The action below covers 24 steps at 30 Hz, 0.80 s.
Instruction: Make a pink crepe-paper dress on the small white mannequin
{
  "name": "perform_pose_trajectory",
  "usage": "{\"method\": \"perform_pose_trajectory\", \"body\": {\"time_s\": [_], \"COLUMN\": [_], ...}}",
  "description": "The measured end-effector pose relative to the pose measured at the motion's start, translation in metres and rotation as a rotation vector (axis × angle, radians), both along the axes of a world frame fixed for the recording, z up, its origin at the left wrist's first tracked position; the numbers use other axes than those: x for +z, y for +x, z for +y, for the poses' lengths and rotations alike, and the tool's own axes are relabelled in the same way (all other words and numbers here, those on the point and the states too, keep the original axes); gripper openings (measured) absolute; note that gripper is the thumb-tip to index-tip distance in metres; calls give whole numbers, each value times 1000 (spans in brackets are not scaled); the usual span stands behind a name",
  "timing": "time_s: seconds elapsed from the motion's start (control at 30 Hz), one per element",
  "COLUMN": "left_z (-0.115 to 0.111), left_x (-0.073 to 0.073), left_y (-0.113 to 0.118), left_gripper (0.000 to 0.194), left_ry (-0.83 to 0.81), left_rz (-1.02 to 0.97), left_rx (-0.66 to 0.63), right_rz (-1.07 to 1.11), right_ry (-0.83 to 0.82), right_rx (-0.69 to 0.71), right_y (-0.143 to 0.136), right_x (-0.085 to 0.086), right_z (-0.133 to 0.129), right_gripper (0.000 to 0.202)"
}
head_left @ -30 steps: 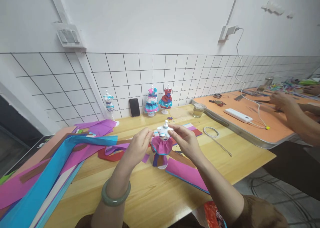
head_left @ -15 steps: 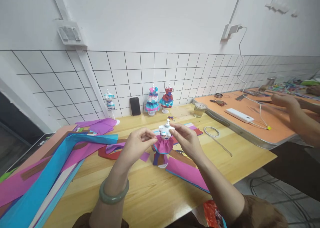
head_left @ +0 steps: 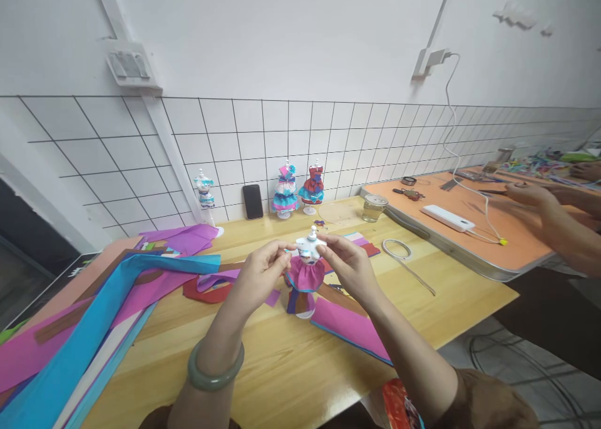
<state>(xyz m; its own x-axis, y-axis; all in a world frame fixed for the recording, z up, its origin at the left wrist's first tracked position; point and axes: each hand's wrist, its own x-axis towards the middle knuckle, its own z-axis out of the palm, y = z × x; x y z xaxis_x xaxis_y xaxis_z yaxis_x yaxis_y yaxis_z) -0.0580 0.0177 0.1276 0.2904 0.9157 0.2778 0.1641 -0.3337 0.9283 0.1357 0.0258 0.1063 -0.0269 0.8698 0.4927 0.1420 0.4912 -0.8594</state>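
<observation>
Clamped lightly between thumb and fingers of the right hand [head_left: 354, 266], the white dress form [head_left: 307, 253] stands upright at the dial's centre, while the left hand [head_left: 258, 275] brings thumb and forefinger together beside its bodice; whether they pinch anything thin, I cannot tell. The handling at this point appears to be fine finger work at the bodice, with the right hand steadying; any shift of the fingertips calls for a light touch that keeps the form from tipping and the gathered pink skirt [head_left: 307, 275] uncrushed. Nearest me, at five o'clock, a red packet [head_left: 398, 404] shows below the edge of the wooden table [head_left: 263, 372]. A folded pink strip [head_left: 350, 329] lies at four, close by the form's round base [head_left: 305, 314]. At nine, a long blue strip [head_left: 136, 263] crosses pink and brown ones. Farther off, a coil [head_left: 397, 248] rests between two and three, and a lidded glass jar [head_left: 374, 208] near one. Toward the tiled wall, a dark phone [head_left: 253, 201] leans at eleven, and two dressed forms [head_left: 285, 194] stand around twelve. Out at two, another person's hand [head_left: 533, 196] is over the orange table [head_left: 498, 247].
</observation>
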Motion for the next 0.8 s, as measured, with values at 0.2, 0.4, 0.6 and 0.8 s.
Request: {"method": "perform_pose_trajectory", "body": {"time_s": [0.2, 0.4, 0.6, 0.8], "left_z": [1, 2, 7, 1], "left_x": [-1, 0, -6, -1], "left_y": [4, 6, 6, 6], "left_gripper": [27, 25, 18, 20], "left_ry": [16, -11, 103, 117], "left_rz": [28, -47, -54, 18], "left_rx": [72, 210, 255, 222], "right_rz": [9, -3, -35, -28], "right_ry": [3, -1, 27, 60], "right_rx": [-10, -14, -32, -40], "right_y": [-1, -2, -1, -2], "right_x": [1, 1, 2, 2], "right_z": [-1, -1, -1, -5], "right_gripper": [27, 29, 28, 27]}}
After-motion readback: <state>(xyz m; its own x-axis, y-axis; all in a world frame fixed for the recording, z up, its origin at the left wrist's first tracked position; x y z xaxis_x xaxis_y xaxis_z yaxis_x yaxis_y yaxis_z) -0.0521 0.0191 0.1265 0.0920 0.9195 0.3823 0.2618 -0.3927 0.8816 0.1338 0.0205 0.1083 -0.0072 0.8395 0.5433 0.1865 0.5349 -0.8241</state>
